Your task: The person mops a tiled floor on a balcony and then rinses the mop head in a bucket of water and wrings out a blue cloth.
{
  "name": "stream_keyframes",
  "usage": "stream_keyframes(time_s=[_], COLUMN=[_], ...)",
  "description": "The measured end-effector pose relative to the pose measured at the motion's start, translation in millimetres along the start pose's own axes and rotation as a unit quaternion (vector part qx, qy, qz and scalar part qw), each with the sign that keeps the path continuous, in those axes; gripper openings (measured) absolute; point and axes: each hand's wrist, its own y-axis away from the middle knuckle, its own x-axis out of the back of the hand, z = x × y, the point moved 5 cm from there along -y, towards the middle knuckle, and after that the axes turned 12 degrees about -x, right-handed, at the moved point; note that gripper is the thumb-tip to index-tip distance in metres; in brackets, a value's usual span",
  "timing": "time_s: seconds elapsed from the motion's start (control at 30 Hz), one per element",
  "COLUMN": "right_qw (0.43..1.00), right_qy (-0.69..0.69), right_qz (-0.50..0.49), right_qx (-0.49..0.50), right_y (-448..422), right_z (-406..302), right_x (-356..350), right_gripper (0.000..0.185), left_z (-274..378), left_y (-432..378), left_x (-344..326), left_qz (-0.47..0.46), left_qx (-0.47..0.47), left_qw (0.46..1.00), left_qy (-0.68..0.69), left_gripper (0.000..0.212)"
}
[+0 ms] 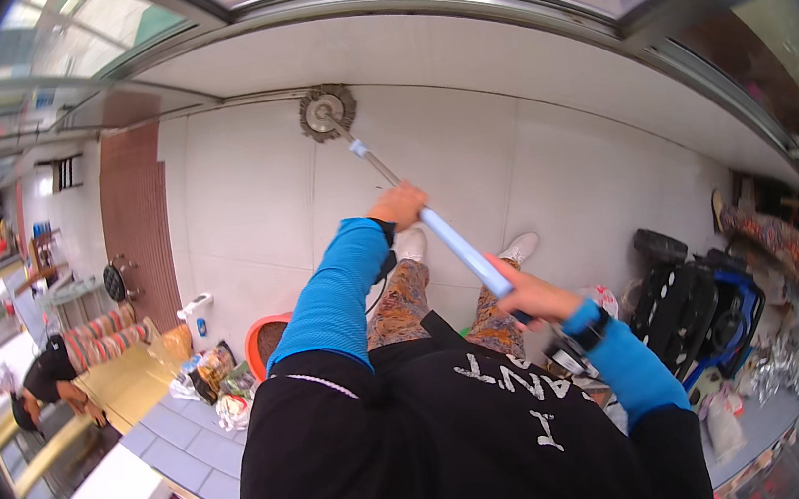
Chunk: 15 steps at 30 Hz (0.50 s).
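A mop with a round head [327, 112] and grey strings rests on the pale floor, at the foot of a white wall. From it a metal pole [380, 165] slants towards me and meets a light-blue handle [465, 247]. Around the pole, close to the handle's upper end, my left hand [400, 204] is closed. My right hand [536, 296] grips the handle's lower end, near my waist. Both forearms wear bright blue sleeves. My shoes stand apart on the floor, below the pole and beside the handle.
An orange tub [261, 341] and bags lie left of me. Farther left are a brown ribbed mat [136, 222], a black stool [116, 281] and a person in striped trousers [110, 333]. A blue-and-black wheeled item [740, 312] stands right; beyond it is another person [780, 240].
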Motion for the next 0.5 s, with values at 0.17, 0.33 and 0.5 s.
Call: stream_keyframes(time_s=[0.17,0.33,0.5], right_qw=[0.995,0.986,0.972], right_qy=[0.096,0.105,0.054], right_qz=[0.025,0.128,0.203], right_qx=[-0.022,-0.028,-0.11], right_y=[-39.8,21.1,153.8], right_z=[-57.4,-10.6,38.6], right_x=[-51.9,6.9,46.2], right_gripper=[0.094,0.084,0.083], left_z=[-48.7,13.4,148.8], left_y=[81.0,19.5,-75.3], left_x=[-11.1,-36.5,-34.2], left_qz=[0.02,0.056,-0.021], left_qx=[0.155,0.099,-0.078], left_qw=[0.988,0.991,0.973], left_qy=[0.012,0.063,0.217], left_gripper=[0.03,0.018,0.028])
